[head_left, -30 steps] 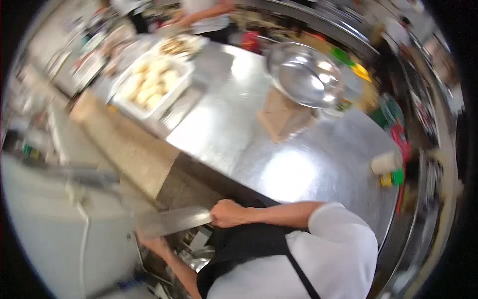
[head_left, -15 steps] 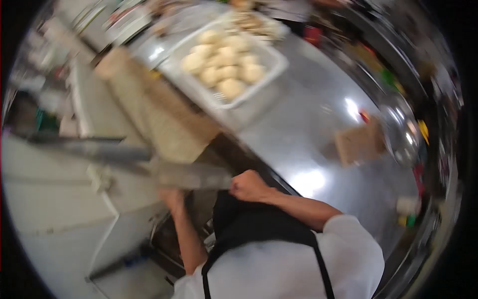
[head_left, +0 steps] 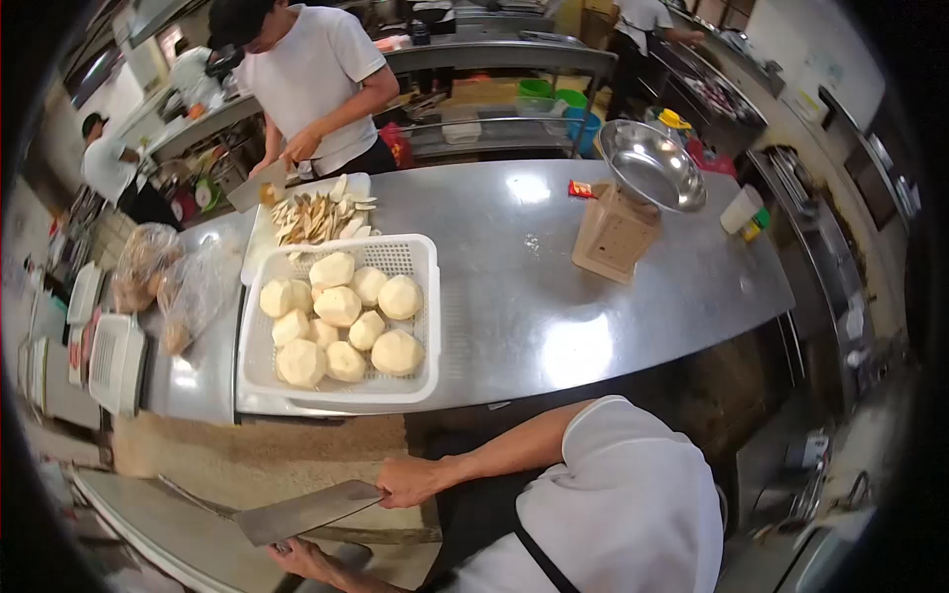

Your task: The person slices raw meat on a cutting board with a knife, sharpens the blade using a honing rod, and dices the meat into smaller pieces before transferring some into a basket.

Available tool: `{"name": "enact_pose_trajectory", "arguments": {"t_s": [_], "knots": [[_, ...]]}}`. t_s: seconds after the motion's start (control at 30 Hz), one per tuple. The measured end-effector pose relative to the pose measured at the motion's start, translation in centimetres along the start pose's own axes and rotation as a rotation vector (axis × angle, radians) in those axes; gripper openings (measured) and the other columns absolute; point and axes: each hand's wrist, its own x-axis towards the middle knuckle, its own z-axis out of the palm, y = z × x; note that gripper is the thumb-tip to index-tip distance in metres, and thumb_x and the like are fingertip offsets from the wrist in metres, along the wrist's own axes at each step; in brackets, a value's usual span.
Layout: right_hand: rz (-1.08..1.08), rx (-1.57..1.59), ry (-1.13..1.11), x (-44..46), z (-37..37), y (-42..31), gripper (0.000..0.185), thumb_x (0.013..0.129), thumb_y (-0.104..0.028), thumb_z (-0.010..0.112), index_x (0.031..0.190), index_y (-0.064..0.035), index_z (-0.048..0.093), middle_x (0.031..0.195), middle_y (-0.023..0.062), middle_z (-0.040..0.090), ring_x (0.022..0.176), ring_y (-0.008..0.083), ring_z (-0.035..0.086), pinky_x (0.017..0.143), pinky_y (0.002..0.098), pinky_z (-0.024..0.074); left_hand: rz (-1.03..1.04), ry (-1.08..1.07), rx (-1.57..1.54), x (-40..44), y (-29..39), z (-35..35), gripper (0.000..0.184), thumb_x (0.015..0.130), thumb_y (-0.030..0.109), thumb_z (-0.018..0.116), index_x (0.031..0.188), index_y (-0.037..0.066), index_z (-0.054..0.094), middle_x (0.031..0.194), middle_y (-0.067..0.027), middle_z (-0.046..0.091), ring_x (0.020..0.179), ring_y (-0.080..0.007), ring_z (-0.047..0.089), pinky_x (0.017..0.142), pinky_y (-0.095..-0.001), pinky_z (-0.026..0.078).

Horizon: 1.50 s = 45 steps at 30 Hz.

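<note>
My right hand (head_left: 408, 481) is closed round the handle end of a wide-bladed cleaver (head_left: 308, 511), held low in front of my body with its blade pointing left. My left hand (head_left: 297, 556) is at the far end of the blade, just below it, with fingers curled; a thin dark rod (head_left: 193, 494) sticks out up and left from beside it. What the left fingers hold is too small to make out. Beyond my hands, a white basket (head_left: 431, 326) of peeled round vegetables (head_left: 338, 306) stands at the steel table's near edge.
Across the steel table (head_left: 494, 287), a co-worker (head_left: 316, 84) cuts with a knife beside a tray of peelings (head_left: 321, 217). A steel bowl (head_left: 652, 163) rests on a cardboard box (head_left: 615, 235) to the right. Plastic bags (head_left: 188, 296) and white baskets (head_left: 117, 364) are at left.
The view has swung toward the table, showing the co-worker and basket more fully. The cleaver stays in my right hand, with my left hand still near its far end.
</note>
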Motion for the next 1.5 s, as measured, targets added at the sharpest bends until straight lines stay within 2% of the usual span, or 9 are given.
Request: {"name": "enact_pose_trajectory", "arguments": {"t_s": [0.1, 0.33, 0.43, 0.57, 0.67, 0.77, 0.83, 1.0, 1.5], "knots": [[-0.059, 0.015, 0.091, 4.7, 0.3, -0.1, 0.024, 0.077, -0.019, 0.071, 0.073, 0.0048, 0.069, 0.067, 0.0280, 0.062, 0.063, 0.0450, 0.063, 0.059, 0.0514, 0.0490, -0.064, -0.075, 0.028, 7.7, -3.3, 0.5, 0.041, 0.100, 0.017, 0.058, 0.129, -0.011, 0.054, 0.093, -0.0117, 0.059, 0.076, -0.0164, 0.051, 0.063, -0.0315, 0.044], [-0.004, -0.022, 0.150, 16.7, 1.5, -2.0, 0.026, 0.082, -0.025, 0.075, 0.083, 0.0006, 0.075, 0.074, 0.0248, 0.068, 0.070, 0.0428, 0.068, 0.065, 0.0501, 0.0525, 0.531, -0.163, 0.003, 20.4, 1.3, 5.4, 0.039, 0.101, 0.022, 0.062, 0.127, -0.006, 0.054, 0.093, -0.0083, 0.062, 0.070, -0.0159, 0.049, 0.056, -0.0340, 0.042], [0.029, 0.115, 0.104, 22.1, 2.5, -3.7, 0.028, 0.082, -0.028, 0.078, 0.083, 0.0002, 0.075, 0.074, 0.0243, 0.069, 0.071, 0.0428, 0.068, 0.065, 0.0496, 0.0527, 0.092, -0.180, -0.115, 24.6, 2.3, 5.4, 0.034, 0.099, 0.018, 0.064, 0.121, -0.005, 0.055, 0.087, -0.0056, 0.056, 0.064, -0.0117, 0.043, 0.052, -0.0288, 0.035], [-0.006, 0.070, 0.122, 29.1, 5.5, -4.3, 0.030, 0.083, -0.030, 0.079, 0.082, -0.0002, 0.075, 0.073, 0.0244, 0.067, 0.070, 0.0429, 0.067, 0.063, 0.0490, 0.0517, 0.069, -0.164, -0.145, 30.9, 0.2, 4.8, 0.027, 0.095, 0.009, 0.062, 0.118, -0.001, 0.053, 0.081, -0.0012, 0.051, 0.062, -0.0067, 0.040, 0.050, -0.0245, 0.027], [-0.017, 0.041, 0.078, 34.1, 6.7, -5.5, 0.030, 0.085, -0.031, 0.078, 0.081, -0.0017, 0.076, 0.073, 0.0243, 0.067, 0.070, 0.0432, 0.067, 0.064, 0.0484, 0.0522, 0.373, -0.206, -0.196, 37.1, -4.0, 3.4, 0.021, 0.087, 0.001, 0.054, 0.108, -0.001, 0.053, 0.081, -0.0008, 0.052, 0.063, -0.0073, 0.042, 0.050, -0.0241, 0.033], [-0.021, -0.058, 0.021, 40.7, 8.8, -7.3, 0.033, 0.088, -0.033, 0.077, 0.081, -0.0011, 0.076, 0.073, 0.0239, 0.068, 0.064, 0.0382, 0.067, 0.062, 0.0440, 0.0532, 0.041, -0.130, -0.097, 43.1, -3.3, 2.4, 0.049, 0.079, -0.007, 0.048, 0.126, -0.009, 0.058, 0.110, -0.0117, 0.066, 0.092, -0.0194, 0.063, 0.085, -0.0339, 0.054], [0.035, 0.021, 0.024, 45.2, 11.0, -8.6, 0.030, 0.086, -0.029, 0.079, 0.078, -0.0001, 0.075, 0.074, 0.0235, 0.068, 0.065, 0.0358, 0.070, 0.063, 0.0423, 0.0541, 0.051, -0.118, -0.063, 46.5, 0.1, 2.0, 0.033, 0.091, 0.000, 0.062, 0.123, -0.008, 0.061, 0.099, -0.0064, 0.068, 0.080, -0.0117, 0.061, 0.070, -0.0263, 0.050], [0.085, 0.056, -0.004, 56.9, 16.8, -12.8, 0.036, 0.088, -0.031, 0.078, 0.074, 0.0017, 0.072, 0.064, 0.0253, 0.060, 0.053, 0.0286, 0.058, 0.056, 0.0415, 0.0468, 0.083, -0.078, -0.169, 58.6, -0.4, -0.3, 0.046, 0.091, 0.025, 0.084, 0.117, -0.005, 0.062, 0.084, 0.0018, 0.059, 0.068, -0.0043, 0.047, 0.058, -0.0223, 0.036], [0.136, 0.150, -0.062, 85.1, 27.1, -19.0, 0.045, 0.088, -0.034, 0.077, 0.070, 0.0057, 0.066, 0.055, 0.0208, 0.046, 0.052, 0.0204, 0.042, 0.052, 0.0404, 0.0405, 0.039, -0.112, -0.041, 86.8, -3.7, -3.1, 0.046, 0.093, 0.033, 0.082, 0.115, -0.002, 0.062, 0.073, 0.0079, 0.051, 0.065, -0.0031, 0.042, 0.059, -0.0214, 0.031]]}}
